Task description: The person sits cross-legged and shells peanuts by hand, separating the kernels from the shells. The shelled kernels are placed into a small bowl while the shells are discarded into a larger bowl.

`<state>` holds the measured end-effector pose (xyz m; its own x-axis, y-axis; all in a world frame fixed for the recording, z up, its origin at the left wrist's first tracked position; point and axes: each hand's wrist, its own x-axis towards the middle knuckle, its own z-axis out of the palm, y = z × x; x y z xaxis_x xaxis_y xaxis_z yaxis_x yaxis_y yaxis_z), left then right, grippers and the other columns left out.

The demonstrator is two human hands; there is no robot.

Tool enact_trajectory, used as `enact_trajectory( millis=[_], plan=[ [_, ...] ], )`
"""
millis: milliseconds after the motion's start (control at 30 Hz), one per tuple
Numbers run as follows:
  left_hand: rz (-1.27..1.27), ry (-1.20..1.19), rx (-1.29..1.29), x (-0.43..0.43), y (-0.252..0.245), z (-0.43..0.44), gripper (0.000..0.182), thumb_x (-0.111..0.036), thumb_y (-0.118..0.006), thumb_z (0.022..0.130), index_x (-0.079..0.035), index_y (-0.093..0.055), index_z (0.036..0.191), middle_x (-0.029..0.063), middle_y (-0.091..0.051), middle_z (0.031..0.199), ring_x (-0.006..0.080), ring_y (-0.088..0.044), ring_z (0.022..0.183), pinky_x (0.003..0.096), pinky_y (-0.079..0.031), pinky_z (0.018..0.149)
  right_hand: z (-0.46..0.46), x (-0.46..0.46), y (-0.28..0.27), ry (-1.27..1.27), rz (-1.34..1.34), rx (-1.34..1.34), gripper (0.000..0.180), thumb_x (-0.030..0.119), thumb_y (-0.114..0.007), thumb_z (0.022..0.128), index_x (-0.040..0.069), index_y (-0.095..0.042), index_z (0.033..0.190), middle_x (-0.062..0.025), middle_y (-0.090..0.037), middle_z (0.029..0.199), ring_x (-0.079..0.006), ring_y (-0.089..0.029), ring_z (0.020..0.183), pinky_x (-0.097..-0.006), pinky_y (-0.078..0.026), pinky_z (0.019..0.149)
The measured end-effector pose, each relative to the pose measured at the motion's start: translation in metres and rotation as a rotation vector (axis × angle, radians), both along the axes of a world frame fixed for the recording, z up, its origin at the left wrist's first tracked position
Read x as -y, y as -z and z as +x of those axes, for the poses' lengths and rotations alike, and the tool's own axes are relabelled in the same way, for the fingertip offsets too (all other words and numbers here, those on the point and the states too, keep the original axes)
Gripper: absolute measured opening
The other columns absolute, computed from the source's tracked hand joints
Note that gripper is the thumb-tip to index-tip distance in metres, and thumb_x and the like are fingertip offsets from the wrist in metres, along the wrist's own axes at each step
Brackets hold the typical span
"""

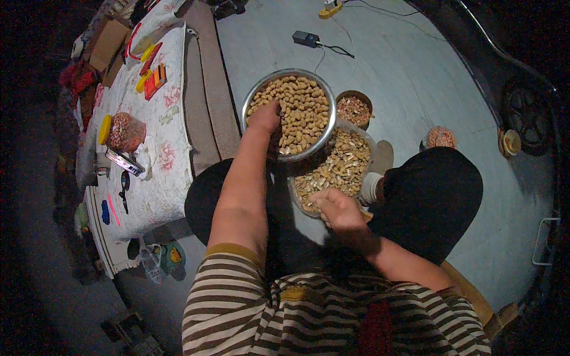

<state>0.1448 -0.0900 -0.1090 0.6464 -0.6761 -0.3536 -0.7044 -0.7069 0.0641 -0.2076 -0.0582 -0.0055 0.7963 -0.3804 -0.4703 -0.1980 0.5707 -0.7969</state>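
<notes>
Unshelled peanuts (pixel 303 109) fill a round metal bowl (pixel 333 118) in front of me. My left hand (pixel 266 116) reaches over its left side, touching the peanuts; its fingertips are hidden. Below and right of the bowl, a clear plastic container (pixel 372 149) holds broken peanut shells (pixel 340 164). My right hand (pixel 342 209) hovers over its near edge with fingers curled; whether something is between them cannot be made out. A small tan piece (pixel 367 215) shows beside that hand. Shelled peanuts (pixel 352 110) lie in a small round container (pixel 370 101) right of the bowl.
At left, a cloth-covered table (pixel 164 191) bears a yellow-lidded jar of peanuts (pixel 127 132), an orange box (pixel 155 82) and scissors (pixel 124 191). A black adapter (pixel 306 38) and yellow power strip (pixel 330 10) lie on the floor. More peanuts (pixel 440 138) sit beyond my right knee (pixel 436 191).
</notes>
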Motion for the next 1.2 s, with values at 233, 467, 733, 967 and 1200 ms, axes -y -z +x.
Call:
enact_trajectory(
  millis=[233,467,733,967,1200],
  plan=[
    [-0.048,-0.046,0.022,0.0,-0.011,-0.004,0.033,-0.02,-0.055,0.088,-0.017,-0.059,0.121,0.0138,-0.065,0.119,0.0333,-0.062,0.111,0.0466,-0.05,0.09,0.001,-0.001,-0.001,-0.001,-0.042,-0.006,0.02,0.019,-0.053,0.099,0.004,-0.064,0.108,0.0079,-0.048,0.067,-0.0022,-0.038,0.057,-0.0197,-0.029,0.051],
    [-0.033,-0.108,0.031,-0.007,-0.023,-0.001,0.033,-0.024,-0.061,0.083,-0.014,-0.064,0.115,0.0135,-0.066,0.117,0.032,-0.062,0.111,0.045,-0.05,0.09,0.0,-0.001,0.003,-0.011,-0.013,-0.029,0.018,0.017,-0.056,0.097,0.002,-0.064,0.103,-0.003,-0.066,0.091,-0.0102,-0.058,0.083,-0.0267,-0.047,0.077],
    [-0.269,-0.24,-0.07,-0.022,0.011,0.023,0.03,-0.029,-0.059,0.084,-0.009,-0.064,0.107,0.0133,-0.069,0.102,0.0301,-0.064,0.1,0.0435,-0.05,0.084,-0.002,-0.001,-0.001,-0.015,-0.052,-0.043,0.017,0.017,-0.055,0.097,0.005,-0.065,0.104,0.0021,-0.057,0.077,-0.0069,-0.049,0.068,-0.0242,-0.041,0.062],
    [-0.952,-0.963,-0.902,-0.027,-0.014,0.016,0.019,-0.028,-0.048,0.09,-0.011,-0.053,0.082,0.0023,-0.056,0.066,0.0117,-0.043,0.048,0.0308,-0.03,0.041,-0.001,-0.003,-0.004,0.013,-0.068,0.012,0.018,0.02,-0.056,0.097,0.007,-0.065,0.104,0.0056,-0.051,0.068,-0.004,-0.042,0.058,-0.0211,-0.033,0.051],
    [-0.653,-0.422,-0.326,-0.022,0.006,0.016,0.023,-0.024,-0.056,0.087,-0.007,-0.061,0.102,0.0108,-0.068,0.086,0.0252,-0.063,0.072,0.0403,-0.048,0.061,0.0,-0.001,-0.004,-0.008,-0.055,-0.011,0.017,0.017,-0.055,0.096,0.005,-0.065,0.104,0.0046,-0.052,0.071,-0.005,-0.045,0.062,-0.0226,-0.037,0.056]
  ],
)
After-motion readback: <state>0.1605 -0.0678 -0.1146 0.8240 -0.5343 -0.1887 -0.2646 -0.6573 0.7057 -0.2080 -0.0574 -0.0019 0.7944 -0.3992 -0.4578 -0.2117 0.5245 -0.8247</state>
